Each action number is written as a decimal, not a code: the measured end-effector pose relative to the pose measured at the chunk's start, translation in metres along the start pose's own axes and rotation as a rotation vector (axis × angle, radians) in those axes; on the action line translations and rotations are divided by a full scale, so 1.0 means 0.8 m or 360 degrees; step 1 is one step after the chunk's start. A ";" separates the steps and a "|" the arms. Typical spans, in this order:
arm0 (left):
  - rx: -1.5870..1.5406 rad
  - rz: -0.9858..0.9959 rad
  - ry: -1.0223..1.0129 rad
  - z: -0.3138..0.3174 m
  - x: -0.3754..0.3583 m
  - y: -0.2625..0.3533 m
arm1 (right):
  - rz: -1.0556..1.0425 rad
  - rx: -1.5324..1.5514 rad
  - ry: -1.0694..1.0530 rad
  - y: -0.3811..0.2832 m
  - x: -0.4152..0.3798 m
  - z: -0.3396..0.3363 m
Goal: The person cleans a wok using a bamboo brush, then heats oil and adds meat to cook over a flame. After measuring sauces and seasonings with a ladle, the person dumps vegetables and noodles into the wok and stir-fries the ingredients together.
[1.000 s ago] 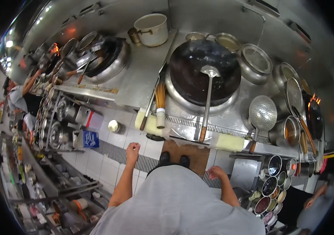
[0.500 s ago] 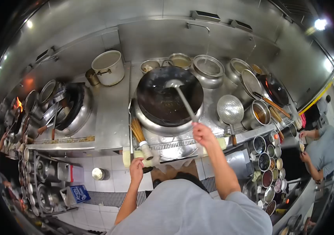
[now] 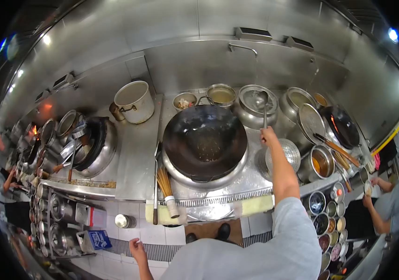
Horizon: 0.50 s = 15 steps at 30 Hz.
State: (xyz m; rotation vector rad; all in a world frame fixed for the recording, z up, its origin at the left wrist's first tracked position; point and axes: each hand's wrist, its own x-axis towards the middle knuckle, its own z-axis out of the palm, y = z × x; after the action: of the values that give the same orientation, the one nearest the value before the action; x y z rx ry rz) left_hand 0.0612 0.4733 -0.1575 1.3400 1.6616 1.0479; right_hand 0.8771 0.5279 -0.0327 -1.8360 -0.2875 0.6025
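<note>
The ladle (image 3: 261, 100) is standing nearly upright at the back of the worktop (image 3: 136, 154), its steel bowl dipping into the wide metal pot (image 3: 255, 105) just behind the right side of the wok (image 3: 204, 142). Its thin shaft is running down to the right hand (image 3: 268, 136), whose fingers are wrapping tight around the lower end of the handle, the arm stretching forward over the worktop's right half. The ladle bowl is looking grey and shiny; whether anything is lying in it is too small to tell.

The wok is sitting dark and round in the middle of the worktop, showing only a faint smear of residue at its bottom. Just right of the gripping hand a perforated skimmer (image 3: 286, 156) is lying partly hidden under the forearm. A bamboo brush (image 3: 166, 186) is resting near the front edge, left of the wok, and a white stockpot (image 3: 134, 100) is standing toward the back left.

The left hand (image 3: 137, 246) is hanging low over the tiled floor (image 3: 134, 233), well apart from the worktop, fingers loosely curled and holding nothing.

At the far right another person (image 3: 391, 205) is working beside rows of small seasoning bowls (image 3: 325, 219)
</note>
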 end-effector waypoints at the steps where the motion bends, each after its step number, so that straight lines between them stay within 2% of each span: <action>1: -0.0034 -0.0102 0.0018 0.000 -0.012 -0.003 | 0.0193 0.0382 -0.0194 0.000 0.034 -0.015; 2: -0.0011 -0.0126 0.0050 0.007 -0.023 0.001 | 0.0409 0.0753 -0.0386 0.005 0.063 -0.024; 4: 0.0140 -0.0215 -0.0014 0.012 -0.054 0.020 | 0.0418 0.1084 -0.0440 0.016 0.101 -0.028; 5: 0.0176 -0.0141 -0.0023 0.015 -0.057 -0.011 | 0.0469 0.1067 -0.0474 0.022 0.104 -0.025; 7: 0.0457 0.0149 -0.0045 0.040 -0.076 0.051 | 0.0507 0.1515 -0.0640 0.023 0.099 -0.017; 8: 0.0484 0.0231 -0.0107 0.053 -0.080 0.075 | 0.0529 0.1500 -0.0663 0.026 0.090 -0.014; 10: 0.0517 0.0284 -0.0258 0.081 -0.077 0.108 | 0.0457 0.1902 -0.1023 0.032 0.064 -0.020; 13: 0.0259 0.0253 -0.0611 0.133 -0.062 0.175 | 0.0444 0.2007 -0.1035 -0.002 -0.015 -0.037; 15: 0.0299 0.0559 -0.0790 0.174 -0.053 0.220 | 0.0434 0.2063 -0.1015 -0.021 -0.072 -0.054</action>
State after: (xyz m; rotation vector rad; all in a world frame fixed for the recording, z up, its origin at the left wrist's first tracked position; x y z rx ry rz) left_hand 0.2613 0.4718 -0.0470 1.8849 1.1988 0.6732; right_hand 0.8533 0.4708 0.0086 -0.4014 -0.0114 1.1932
